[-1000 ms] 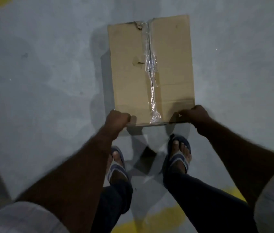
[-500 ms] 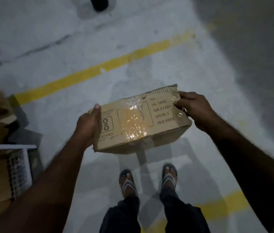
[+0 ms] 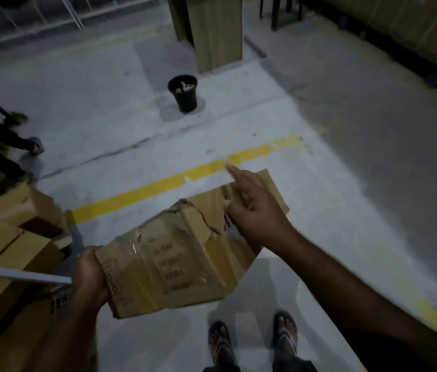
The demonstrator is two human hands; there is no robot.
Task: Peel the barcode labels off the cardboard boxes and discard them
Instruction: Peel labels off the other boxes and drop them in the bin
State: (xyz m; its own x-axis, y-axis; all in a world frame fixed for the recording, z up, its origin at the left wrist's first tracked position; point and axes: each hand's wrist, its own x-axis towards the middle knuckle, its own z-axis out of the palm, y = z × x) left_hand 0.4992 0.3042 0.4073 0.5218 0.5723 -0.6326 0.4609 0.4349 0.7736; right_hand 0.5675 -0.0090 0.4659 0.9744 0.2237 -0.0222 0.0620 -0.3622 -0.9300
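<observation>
The box (image 3: 174,267) is clasped at its left end by the left grip (image 3: 91,275), steadied for peeling. The label (image 3: 232,230) is half covered by the right grip (image 3: 254,213); whether it is pinched cannot be told.

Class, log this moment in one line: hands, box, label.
left hand: grips cardboard box corner | right hand: on box top at white label, grip unclear | box: held off floor
</observation>
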